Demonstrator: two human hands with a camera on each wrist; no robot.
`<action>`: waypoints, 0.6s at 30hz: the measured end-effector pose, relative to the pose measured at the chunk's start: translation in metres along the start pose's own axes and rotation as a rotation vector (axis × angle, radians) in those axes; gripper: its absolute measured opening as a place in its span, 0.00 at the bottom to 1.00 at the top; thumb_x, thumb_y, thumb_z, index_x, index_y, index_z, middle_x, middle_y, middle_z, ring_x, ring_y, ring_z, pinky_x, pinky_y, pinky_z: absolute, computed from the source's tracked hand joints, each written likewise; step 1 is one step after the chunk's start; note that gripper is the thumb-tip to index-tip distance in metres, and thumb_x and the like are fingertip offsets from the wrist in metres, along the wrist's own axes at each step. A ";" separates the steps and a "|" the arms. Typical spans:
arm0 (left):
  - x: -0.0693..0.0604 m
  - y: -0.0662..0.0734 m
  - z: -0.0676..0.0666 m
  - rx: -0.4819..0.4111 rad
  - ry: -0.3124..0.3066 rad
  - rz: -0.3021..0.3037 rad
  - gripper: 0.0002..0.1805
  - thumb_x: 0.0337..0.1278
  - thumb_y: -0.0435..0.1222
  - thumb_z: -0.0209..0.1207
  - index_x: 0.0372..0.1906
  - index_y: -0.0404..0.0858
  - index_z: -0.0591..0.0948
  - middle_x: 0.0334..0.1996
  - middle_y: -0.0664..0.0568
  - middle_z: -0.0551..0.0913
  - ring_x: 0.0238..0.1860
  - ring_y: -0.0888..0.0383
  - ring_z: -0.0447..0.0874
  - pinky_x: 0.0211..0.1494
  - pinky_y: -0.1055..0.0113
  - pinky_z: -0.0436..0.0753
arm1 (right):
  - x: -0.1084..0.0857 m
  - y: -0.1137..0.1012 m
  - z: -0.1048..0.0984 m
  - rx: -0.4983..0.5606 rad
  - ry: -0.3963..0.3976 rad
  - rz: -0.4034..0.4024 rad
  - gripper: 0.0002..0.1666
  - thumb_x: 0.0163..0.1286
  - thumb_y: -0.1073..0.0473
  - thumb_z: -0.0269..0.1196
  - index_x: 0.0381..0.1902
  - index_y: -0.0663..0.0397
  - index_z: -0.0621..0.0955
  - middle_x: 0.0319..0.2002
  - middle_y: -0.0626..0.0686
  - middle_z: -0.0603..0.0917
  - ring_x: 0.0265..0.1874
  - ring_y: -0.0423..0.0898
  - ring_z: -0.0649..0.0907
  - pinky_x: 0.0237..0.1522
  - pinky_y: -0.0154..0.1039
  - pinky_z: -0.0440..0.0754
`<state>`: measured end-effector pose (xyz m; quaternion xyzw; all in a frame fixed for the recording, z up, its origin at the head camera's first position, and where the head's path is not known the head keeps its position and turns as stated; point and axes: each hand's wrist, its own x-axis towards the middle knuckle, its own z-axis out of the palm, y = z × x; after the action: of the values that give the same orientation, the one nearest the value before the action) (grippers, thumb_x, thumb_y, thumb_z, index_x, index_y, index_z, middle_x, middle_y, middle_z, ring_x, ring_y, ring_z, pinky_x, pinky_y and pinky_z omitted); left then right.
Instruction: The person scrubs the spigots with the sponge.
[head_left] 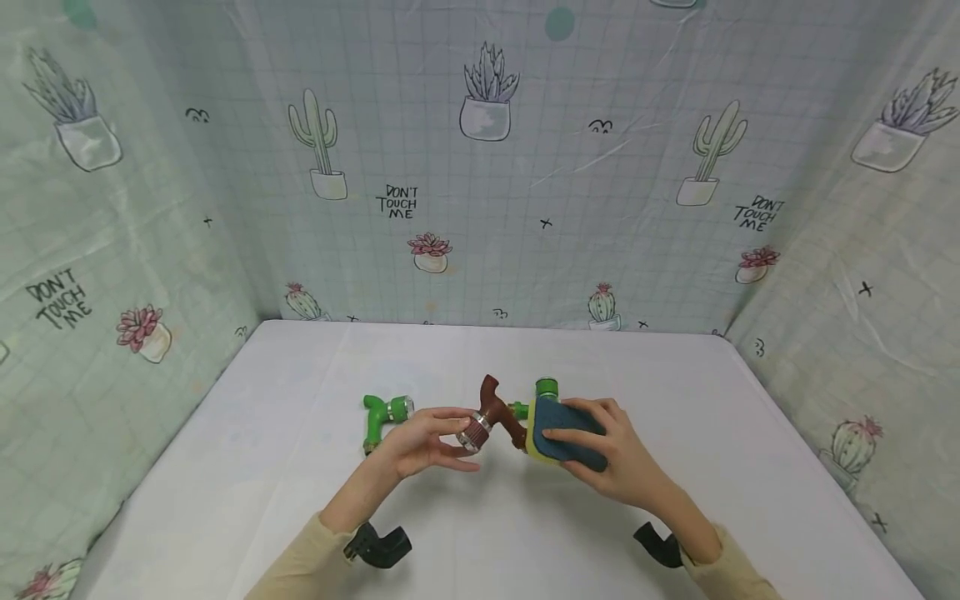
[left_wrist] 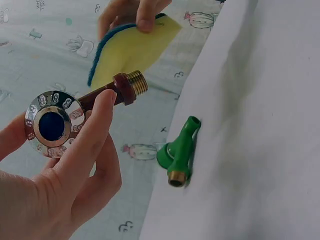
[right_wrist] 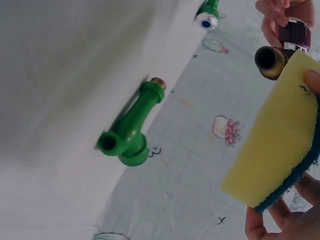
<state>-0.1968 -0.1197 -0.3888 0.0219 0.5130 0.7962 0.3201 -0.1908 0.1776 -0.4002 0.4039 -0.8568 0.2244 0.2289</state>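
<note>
While left grip (head_left: 420, 442), half-curled, holds brown, chrome-trimmed, brass-threaded valve (head_left: 492, 405), right grip (head_left: 617, 450), curled, pinches blue-and-yellow sponge (head_left: 555, 414).

The head view looks forward and down; both wrist views, sideways and closer, share the sponge (left_wrist: 132, 50).

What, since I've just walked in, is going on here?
A person's left hand holds a brown valve. The right hand grips a sponge beside the valve's threaded end; whether they touch is unclear. One green valve lies to the left, another beyond the sponge. Two black pieces lie nearer the person.
</note>
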 end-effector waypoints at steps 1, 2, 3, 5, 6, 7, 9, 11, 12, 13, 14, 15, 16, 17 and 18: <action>-0.001 0.002 -0.002 0.008 0.012 0.009 0.22 0.59 0.32 0.50 0.57 0.27 0.65 0.44 0.46 0.72 0.47 0.41 0.71 0.50 0.43 0.72 | -0.003 0.001 0.000 -0.003 -0.007 0.008 0.27 0.47 0.53 0.69 0.48 0.28 0.77 0.55 0.56 0.71 0.47 0.46 0.66 0.39 0.49 0.71; -0.001 0.004 -0.004 0.018 0.021 0.019 0.19 0.59 0.32 0.51 0.54 0.29 0.67 0.43 0.46 0.72 0.46 0.42 0.71 0.49 0.43 0.73 | -0.005 0.001 0.000 -0.005 -0.012 0.018 0.28 0.47 0.53 0.69 0.48 0.27 0.77 0.56 0.55 0.71 0.48 0.46 0.65 0.40 0.50 0.71; -0.001 0.006 -0.005 0.030 0.031 0.027 0.16 0.58 0.33 0.51 0.50 0.30 0.70 0.42 0.46 0.72 0.45 0.42 0.71 0.49 0.43 0.73 | -0.007 0.002 -0.001 -0.008 -0.018 0.031 0.28 0.47 0.53 0.69 0.48 0.27 0.77 0.56 0.55 0.71 0.48 0.45 0.65 0.40 0.50 0.70; 0.000 0.009 -0.008 0.044 0.056 0.033 0.09 0.57 0.33 0.52 0.42 0.34 0.73 0.42 0.46 0.71 0.44 0.42 0.72 0.47 0.43 0.74 | -0.012 0.004 -0.003 -0.011 -0.015 0.055 0.28 0.46 0.53 0.69 0.48 0.27 0.77 0.56 0.55 0.71 0.48 0.46 0.65 0.41 0.50 0.70; 0.000 0.011 -0.009 0.051 0.074 0.034 0.05 0.57 0.33 0.53 0.38 0.36 0.74 0.42 0.45 0.70 0.43 0.43 0.72 0.47 0.43 0.75 | -0.014 0.005 -0.004 -0.009 -0.010 0.064 0.28 0.46 0.53 0.70 0.48 0.28 0.77 0.56 0.55 0.71 0.48 0.46 0.66 0.41 0.51 0.69; 0.001 0.013 -0.010 0.059 0.095 0.038 0.03 0.57 0.33 0.53 0.34 0.37 0.74 0.42 0.45 0.70 0.42 0.43 0.72 0.46 0.43 0.75 | -0.016 0.006 -0.005 -0.007 -0.005 0.070 0.28 0.46 0.53 0.70 0.49 0.29 0.77 0.56 0.55 0.71 0.48 0.46 0.66 0.42 0.51 0.69; 0.003 0.016 -0.013 0.084 0.137 0.048 0.02 0.56 0.33 0.53 0.30 0.38 0.74 0.41 0.45 0.69 0.41 0.43 0.73 0.45 0.45 0.76 | -0.018 0.009 -0.006 -0.001 0.004 0.081 0.29 0.46 0.54 0.70 0.49 0.31 0.77 0.56 0.55 0.71 0.48 0.47 0.66 0.43 0.51 0.68; 0.005 0.020 -0.015 0.117 0.171 0.057 0.02 0.55 0.33 0.53 0.30 0.39 0.74 0.41 0.46 0.70 0.39 0.45 0.74 0.44 0.46 0.78 | -0.020 0.012 -0.007 0.006 0.013 0.092 0.29 0.45 0.54 0.70 0.49 0.31 0.78 0.56 0.55 0.71 0.48 0.47 0.66 0.44 0.50 0.67; 0.006 0.022 -0.016 0.139 0.183 0.064 0.02 0.55 0.33 0.54 0.30 0.38 0.74 0.40 0.46 0.70 0.38 0.46 0.75 0.44 0.47 0.78 | -0.022 0.014 -0.007 0.006 0.017 0.099 0.29 0.45 0.55 0.70 0.49 0.31 0.78 0.56 0.55 0.71 0.48 0.46 0.66 0.44 0.49 0.66; 0.006 0.024 -0.018 0.161 0.193 0.071 0.02 0.55 0.33 0.54 0.32 0.38 0.75 0.40 0.47 0.70 0.37 0.47 0.76 0.44 0.48 0.78 | -0.023 0.016 -0.008 0.004 0.020 0.106 0.29 0.45 0.55 0.70 0.49 0.31 0.78 0.56 0.55 0.71 0.49 0.46 0.66 0.44 0.49 0.66; 0.007 0.026 -0.019 0.184 0.201 0.077 0.03 0.55 0.33 0.54 0.33 0.37 0.75 0.39 0.47 0.71 0.36 0.48 0.77 0.43 0.49 0.79 | -0.025 0.017 -0.008 0.003 0.026 0.115 0.30 0.45 0.55 0.71 0.49 0.31 0.78 0.56 0.55 0.71 0.49 0.46 0.66 0.44 0.49 0.66; 0.008 0.028 -0.020 0.203 0.208 0.081 0.05 0.55 0.33 0.55 0.35 0.36 0.75 0.38 0.47 0.72 0.35 0.50 0.78 0.43 0.50 0.79 | -0.026 0.018 -0.009 0.001 0.033 0.123 0.30 0.44 0.56 0.71 0.48 0.32 0.78 0.56 0.55 0.71 0.49 0.46 0.66 0.44 0.49 0.66; 0.008 0.030 -0.022 0.223 0.215 0.083 0.07 0.55 0.33 0.55 0.37 0.34 0.75 0.38 0.47 0.73 0.35 0.51 0.79 0.43 0.50 0.79 | -0.028 0.020 -0.009 0.001 0.041 0.129 0.30 0.43 0.56 0.71 0.48 0.32 0.78 0.56 0.56 0.71 0.49 0.47 0.66 0.44 0.49 0.66; 0.009 0.031 -0.023 0.247 0.220 0.087 0.09 0.54 0.33 0.55 0.39 0.33 0.75 0.38 0.48 0.74 0.34 0.52 0.79 0.42 0.50 0.80 | -0.029 0.021 -0.010 -0.001 0.046 0.138 0.30 0.43 0.57 0.71 0.48 0.32 0.78 0.56 0.55 0.71 0.49 0.47 0.66 0.43 0.49 0.66; 0.010 0.033 -0.024 0.277 0.218 0.093 0.11 0.54 0.34 0.55 0.41 0.31 0.75 0.37 0.48 0.75 0.34 0.53 0.80 0.42 0.51 0.80 | -0.031 0.021 -0.011 -0.001 0.053 0.144 0.30 0.43 0.57 0.71 0.48 0.33 0.79 0.56 0.56 0.72 0.49 0.47 0.66 0.43 0.49 0.67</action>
<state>-0.2294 -0.1431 -0.3759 0.0032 0.6480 0.7294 0.2193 -0.1879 0.2145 -0.4131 0.3349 -0.8775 0.2505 0.2349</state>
